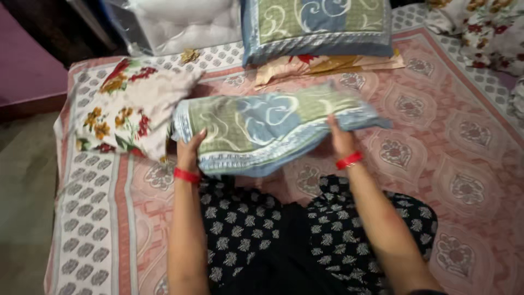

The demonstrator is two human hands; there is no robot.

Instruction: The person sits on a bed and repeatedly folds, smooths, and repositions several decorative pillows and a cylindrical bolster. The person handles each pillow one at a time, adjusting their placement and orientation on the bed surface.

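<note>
- Nearest the camera are the person's knees in black cloth with a white print [256, 229]; both forearms reach forward over them.
- The pillow [267, 128], blue and green with swirls, is held just above the bedsheet [436, 164], in front of the knees.
- Its long axis runs left to right, a little tilted, the right end higher.
- The left hand [190, 153] grips the left end near the front edge; the thumb lies on top, the other fingers are hidden underneath.
- The right hand [341, 136] lies flat on the top of the right part, fingers together and pointing away; I cannot tell if it pinches the cloth.
- Both hands touch the pillow, so neither is nearer; each wrist has a red bangle.
- Left of the pillow lies a floral pillow [128, 106], just beside it.
- Behind, well apart, a second blue and green pillow [316, 24] rests on a folded cloth [327, 65].
</note>
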